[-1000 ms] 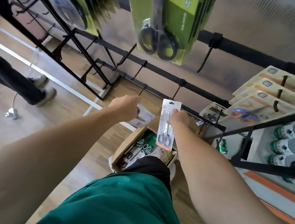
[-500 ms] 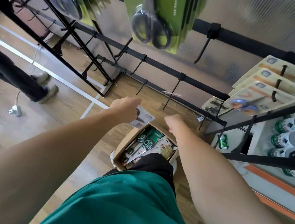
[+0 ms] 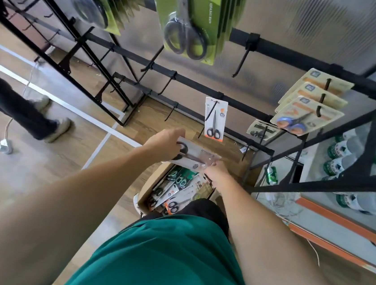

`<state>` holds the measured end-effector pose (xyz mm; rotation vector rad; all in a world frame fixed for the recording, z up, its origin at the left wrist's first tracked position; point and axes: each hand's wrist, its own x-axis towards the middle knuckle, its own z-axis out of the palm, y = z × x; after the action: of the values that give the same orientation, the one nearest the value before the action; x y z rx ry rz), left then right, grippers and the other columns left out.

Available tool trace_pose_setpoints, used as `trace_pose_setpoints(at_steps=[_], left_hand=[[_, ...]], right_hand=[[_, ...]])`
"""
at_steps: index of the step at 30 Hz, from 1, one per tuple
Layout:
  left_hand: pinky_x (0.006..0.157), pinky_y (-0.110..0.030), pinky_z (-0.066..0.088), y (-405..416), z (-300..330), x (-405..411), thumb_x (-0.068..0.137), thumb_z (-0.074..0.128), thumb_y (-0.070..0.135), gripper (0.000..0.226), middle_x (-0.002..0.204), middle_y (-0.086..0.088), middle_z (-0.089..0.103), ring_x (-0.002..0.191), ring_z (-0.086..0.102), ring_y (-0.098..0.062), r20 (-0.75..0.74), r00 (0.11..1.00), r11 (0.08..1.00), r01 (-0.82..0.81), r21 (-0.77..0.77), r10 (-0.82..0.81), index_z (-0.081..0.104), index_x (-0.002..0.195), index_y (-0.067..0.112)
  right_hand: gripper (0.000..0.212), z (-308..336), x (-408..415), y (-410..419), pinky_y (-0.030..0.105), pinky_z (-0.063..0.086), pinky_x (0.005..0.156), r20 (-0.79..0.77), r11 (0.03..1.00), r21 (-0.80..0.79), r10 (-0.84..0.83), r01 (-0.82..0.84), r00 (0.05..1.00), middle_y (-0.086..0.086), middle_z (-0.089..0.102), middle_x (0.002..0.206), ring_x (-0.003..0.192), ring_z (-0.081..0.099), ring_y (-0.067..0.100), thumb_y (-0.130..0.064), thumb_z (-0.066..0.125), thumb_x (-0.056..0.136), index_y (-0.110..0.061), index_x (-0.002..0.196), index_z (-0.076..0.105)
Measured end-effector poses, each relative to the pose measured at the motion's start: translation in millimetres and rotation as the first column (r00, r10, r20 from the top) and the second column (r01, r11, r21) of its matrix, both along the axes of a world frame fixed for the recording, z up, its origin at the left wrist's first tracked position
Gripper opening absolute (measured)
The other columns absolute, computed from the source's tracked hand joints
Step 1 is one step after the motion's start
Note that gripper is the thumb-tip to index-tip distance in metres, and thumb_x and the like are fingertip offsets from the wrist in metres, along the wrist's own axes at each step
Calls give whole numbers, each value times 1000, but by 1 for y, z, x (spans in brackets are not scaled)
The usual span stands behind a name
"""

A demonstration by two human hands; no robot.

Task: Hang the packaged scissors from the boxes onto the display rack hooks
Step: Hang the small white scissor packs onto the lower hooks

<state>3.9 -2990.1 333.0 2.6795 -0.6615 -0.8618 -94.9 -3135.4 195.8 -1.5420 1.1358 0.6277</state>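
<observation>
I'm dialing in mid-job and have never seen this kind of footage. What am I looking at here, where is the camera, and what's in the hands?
There is no machine here: a person works with bare hands, and the one camera sits on their head, looking forward and down, so both forearms reach into the picture from below.

The left hand grips a packaged pair of black-handled scissors lying flat; the right hand pinches its other end.

Below the hands sits an open cardboard box on the floor, full of more packs. Ahead stands a black display rack with hooks. One small white pack hangs on a hook just above the hands; green packs hang higher, beige ones to the right.

Someone else's legs are at left.
</observation>
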Motion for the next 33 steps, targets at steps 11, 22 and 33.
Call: trace_pose_setpoints(at_steps=[11,22,33], left_hand=[[63,-32,44,43,-5,12,89,49,5,27,101,-9,64,82,58,-28,75,997,992,17,124,-26,54,113,16],[74,-36,40,76,-2,43,95,48,21,23,122,-7,59,105,57,-28,104,930,933,342,108,-353,56,116,17],[67,-35,39,39,10,57,100,47,29,27,111,-10,64,88,56,-28,102,942,944,310,113,-321,48,124,14]], right_hand=[[24,34,-11,-16,38,57,85,97,985,-158,-48,63,994,9,66,107,89,61,22,-6,60,96,-12,119,66],[2,101,19,37,31,62,63,344,955,-259,-52,148,937,2,61,103,90,67,20,-18,56,101,-16,102,56],[23,64,51,23,25,41,75,254,866,-481,-12,137,967,10,70,112,103,64,26,-9,55,95,-8,113,69]])
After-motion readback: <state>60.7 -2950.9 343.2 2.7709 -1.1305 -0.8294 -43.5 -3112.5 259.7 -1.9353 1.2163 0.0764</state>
